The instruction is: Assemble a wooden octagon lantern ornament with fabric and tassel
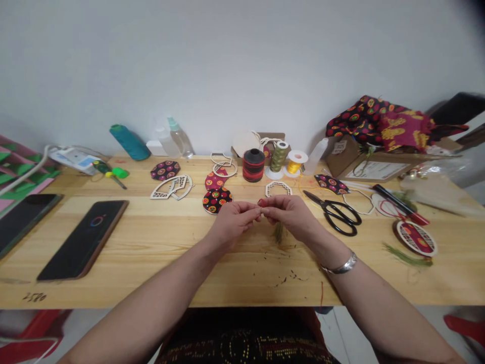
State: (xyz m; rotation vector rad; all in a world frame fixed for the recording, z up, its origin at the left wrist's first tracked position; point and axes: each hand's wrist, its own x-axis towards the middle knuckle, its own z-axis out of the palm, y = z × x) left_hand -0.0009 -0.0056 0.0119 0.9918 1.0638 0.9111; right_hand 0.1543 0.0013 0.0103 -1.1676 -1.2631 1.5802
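Over the middle of the wooden table, my left hand (238, 218) and my right hand (288, 216) meet fingertip to fingertip, both closed in a pinch. A small red piece (261, 202) shows at the right fingertips; its kind is hidden, and what the left fingers pinch cannot be made out. Green tassel threads (279, 233) show below my right hand; whether they hang from it or lie on the table I cannot tell. Just beyond is a pale octagonal lattice frame (278, 189). Black-handled scissors (335, 212) lie to the right, patterned fabric pieces (217, 200) to the left.
Thread spools (253, 166) and bottles (179, 139) stand along the wall. A cardboard box (371, 164) heaped with patterned cloth is at back right. An oval ornament (416, 237) with a green tassel lies right. Two phones, one nearer (83, 240), lie left.
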